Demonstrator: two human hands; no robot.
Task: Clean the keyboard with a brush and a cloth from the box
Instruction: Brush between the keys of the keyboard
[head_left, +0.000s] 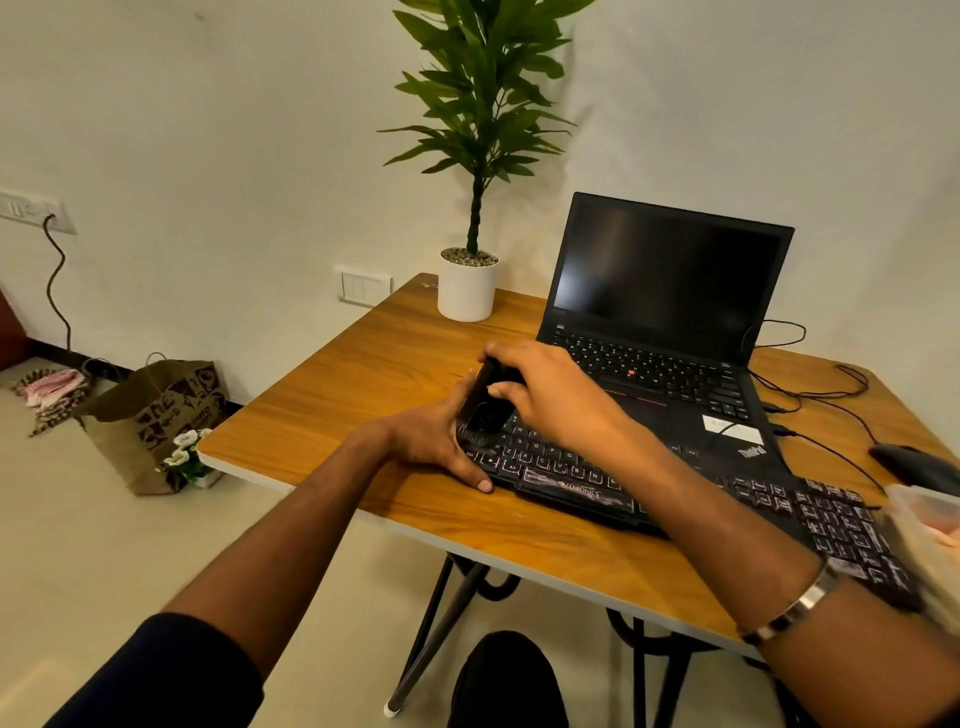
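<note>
- Keyboard (691, 499) is laid on the wooden table (374, 364) in front of the laptop (660, 332), its long axis running from under the fingers at its left end away toward the right forearm.
- Left hand (441, 441) is pressed flat against that left end, fingers released, thumb on the tabletop.
- Right hand (545, 395) is clenched around the brush (485, 402), the nearer hand to the keys.
- Bristles are held directly below the right fingertips, touching the leftmost keys; the sweep is judged to run rightward along the rows.
</note>
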